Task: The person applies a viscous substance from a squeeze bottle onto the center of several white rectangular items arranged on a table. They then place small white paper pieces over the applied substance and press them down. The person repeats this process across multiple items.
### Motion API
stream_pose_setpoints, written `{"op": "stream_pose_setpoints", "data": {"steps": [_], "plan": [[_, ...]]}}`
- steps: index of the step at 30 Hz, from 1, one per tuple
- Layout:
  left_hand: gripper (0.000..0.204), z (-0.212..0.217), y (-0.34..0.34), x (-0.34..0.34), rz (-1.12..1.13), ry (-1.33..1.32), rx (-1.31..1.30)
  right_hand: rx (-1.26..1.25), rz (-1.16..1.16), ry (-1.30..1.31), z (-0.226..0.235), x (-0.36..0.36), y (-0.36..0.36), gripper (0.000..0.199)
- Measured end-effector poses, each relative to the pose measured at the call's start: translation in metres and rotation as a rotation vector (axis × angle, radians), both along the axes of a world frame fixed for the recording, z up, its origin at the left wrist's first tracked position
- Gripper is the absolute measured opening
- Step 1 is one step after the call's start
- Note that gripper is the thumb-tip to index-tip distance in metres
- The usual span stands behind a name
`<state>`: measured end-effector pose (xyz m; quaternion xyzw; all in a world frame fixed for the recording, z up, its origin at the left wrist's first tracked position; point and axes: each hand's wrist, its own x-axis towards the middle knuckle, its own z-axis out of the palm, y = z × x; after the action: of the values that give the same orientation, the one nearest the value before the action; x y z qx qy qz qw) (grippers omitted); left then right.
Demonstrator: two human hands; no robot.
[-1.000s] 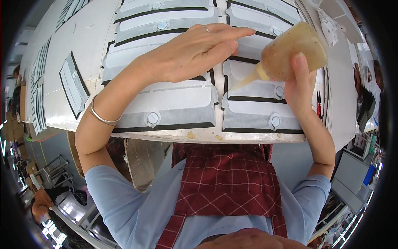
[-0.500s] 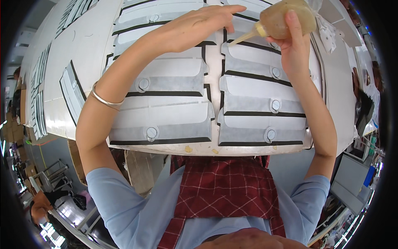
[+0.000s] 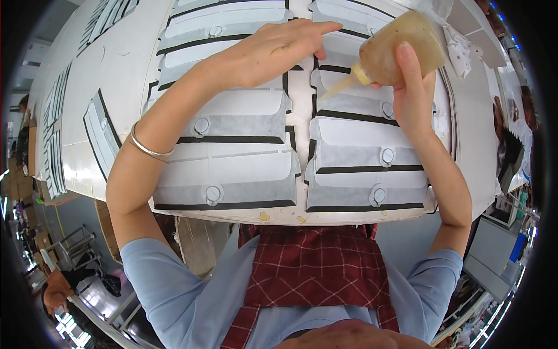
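Observation:
My right hand is wrapped round a squeeze bottle of cloudy yellowish stuff, its thumb pressed on the side. The bottle tilts so its tapered nozzle points down and left. The nozzle tip is at the left edge of a white-and-grey flat panel in the right column; whether it touches cannot be told. My left hand hovers over the left column of panels, index finger stretched out to the right, the others partly bent, holding nothing. Each nearer panel has a black lower strip and a round disc.
The panels lie in two overlapping columns on a white table, with a narrow gap between. A single panel lies slanted left of my forearm. Further left are rows of black-edged strips. Crumpled clear plastic sits at the far right.
My right hand has brought the bottle nearer, its nozzle tip moving down along the panel's left edge. My left hand has shifted slightly nearer. The whole view has shifted a little.

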<state>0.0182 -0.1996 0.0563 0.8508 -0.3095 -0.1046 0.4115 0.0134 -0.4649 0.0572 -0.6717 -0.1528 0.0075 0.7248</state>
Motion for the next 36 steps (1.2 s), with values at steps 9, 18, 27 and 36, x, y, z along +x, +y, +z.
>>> {"op": "stream_pose_setpoints", "data": {"steps": [9, 18, 27, 36], "plan": [[0.061, -0.004, 0.003, 0.002, -0.006, -0.032, 0.0, 0.147, 0.043, 0.163, -0.001, 0.002, -0.004, 0.043], [0.073, 0.024, 0.005, 0.046, 0.06, 0.217, -0.135, 0.163, -0.183, 0.089, -0.015, 0.08, -0.014, 0.05], [0.076, -0.005, 0.009, 0.062, -0.005, 0.087, -0.053, 0.078, -0.15, 0.027, -0.005, 0.061, 0.021, 0.044], [0.065, -0.004, 0.0, 0.047, 0.111, 0.044, 0.019, -0.066, -0.084, 0.028, -0.003, 0.049, -0.003, 0.049]]}}
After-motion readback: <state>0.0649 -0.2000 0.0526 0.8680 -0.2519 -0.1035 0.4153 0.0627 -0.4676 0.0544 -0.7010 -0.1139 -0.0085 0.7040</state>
